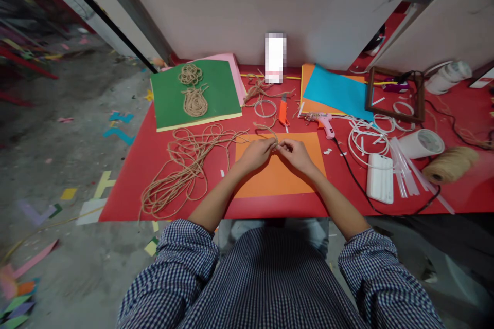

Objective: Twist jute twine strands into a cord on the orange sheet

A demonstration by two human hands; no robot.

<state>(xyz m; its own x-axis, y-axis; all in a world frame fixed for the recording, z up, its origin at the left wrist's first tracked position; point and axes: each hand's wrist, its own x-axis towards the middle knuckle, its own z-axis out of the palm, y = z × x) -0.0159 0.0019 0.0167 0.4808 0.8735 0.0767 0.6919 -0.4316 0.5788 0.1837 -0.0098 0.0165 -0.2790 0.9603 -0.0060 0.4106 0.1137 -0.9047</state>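
Observation:
Over the orange sheet (pixel 281 175), my left hand (pixel 259 153) and my right hand (pixel 295 154) meet with fingers pinched on a piece of twine (pixel 275 139). Both hands are closed on it, and a short length sticks out beyond the fingertips. A loose heap of twine (pixel 185 164) lies left of the sheet, one strand running toward my left hand. Beyond my hands lie an orange cutter (pixel 283 112) and a white ring (pixel 265 108). A pink glue gun (pixel 326 124) rests to the right. Coiled twine shapes (pixel 195 102) sit on green paper (pixel 224 87).
On the right of the red table (pixel 127 185) are a wooden frame (pixel 419 97), a white power bank-like box (pixel 380 177), clear glue sticks (pixel 403 169), a white roll (pixel 419 144) and a twine spool (pixel 450 164). Blue paper (pixel 335 92) and a bright phone-shaped object (pixel 275 56) stand farther back.

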